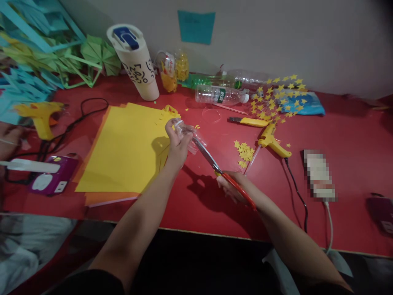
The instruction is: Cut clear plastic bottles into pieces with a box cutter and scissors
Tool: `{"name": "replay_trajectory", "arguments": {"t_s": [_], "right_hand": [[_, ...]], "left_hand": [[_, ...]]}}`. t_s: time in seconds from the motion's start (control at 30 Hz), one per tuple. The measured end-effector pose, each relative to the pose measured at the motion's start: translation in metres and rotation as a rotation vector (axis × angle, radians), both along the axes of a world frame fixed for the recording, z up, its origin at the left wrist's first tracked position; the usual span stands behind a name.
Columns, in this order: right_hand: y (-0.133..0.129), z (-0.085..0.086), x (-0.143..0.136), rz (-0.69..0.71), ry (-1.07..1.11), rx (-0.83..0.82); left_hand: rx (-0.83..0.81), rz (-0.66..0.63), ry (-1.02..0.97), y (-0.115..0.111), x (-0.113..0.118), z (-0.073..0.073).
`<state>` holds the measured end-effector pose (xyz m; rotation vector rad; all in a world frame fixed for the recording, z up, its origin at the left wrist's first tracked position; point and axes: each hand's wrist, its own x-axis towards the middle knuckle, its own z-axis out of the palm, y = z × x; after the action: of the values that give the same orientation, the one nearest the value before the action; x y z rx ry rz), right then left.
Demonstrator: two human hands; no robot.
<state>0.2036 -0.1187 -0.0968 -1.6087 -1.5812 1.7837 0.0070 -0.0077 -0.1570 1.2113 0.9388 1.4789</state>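
Note:
My left hand [177, 145] is closed around a cut piece of clear plastic bottle [193, 148], its pale neck ring pointing up and left. In my right hand [231, 186] are red-handled scissors [207, 155], their blades reaching to the plastic beside my left thumb. Whether the blade tips are inside or just against the plastic is hard to see. Left of the bottle piece lies a stack of yellow paper [123, 147] with orange sheets under it. Small yellow paper stars [245, 152] lie in a pile to the right of the scissors.
A yellow glue gun [272, 141], a utility knife [250, 121] and a phone [319, 174] lie rightward. Behind are plastic bottles [211, 94], a star-covered clear piece [273, 100] and a white tumbler [138, 69]. Another person's hand [9, 139] is near a second glue gun [41, 116].

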Motion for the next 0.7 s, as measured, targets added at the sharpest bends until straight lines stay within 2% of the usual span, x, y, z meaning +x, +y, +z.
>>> {"name": "replay_trajectory", "arguments": {"t_s": [0.17, 0.33, 0.53, 0.7], "right_hand": [[-0.001, 0.007, -0.005, -0.064, -0.04, -0.033], [0.002, 0.012, -0.006, -0.07, -0.062, -0.025], [0.003, 0.008, -0.003, -0.034, -0.025, 0.008], [0.003, 0.007, -0.004, -0.061, -0.04, 0.016]], "left_hand": [[0.017, 0.007, 0.015, 0.002, -0.002, -0.005], [0.035, 0.03, 0.041, 0.005, -0.003, -0.007], [0.137, -0.003, 0.104, -0.001, 0.001, 0.004], [0.137, -0.056, 0.15, -0.007, 0.003, 0.008]]}}
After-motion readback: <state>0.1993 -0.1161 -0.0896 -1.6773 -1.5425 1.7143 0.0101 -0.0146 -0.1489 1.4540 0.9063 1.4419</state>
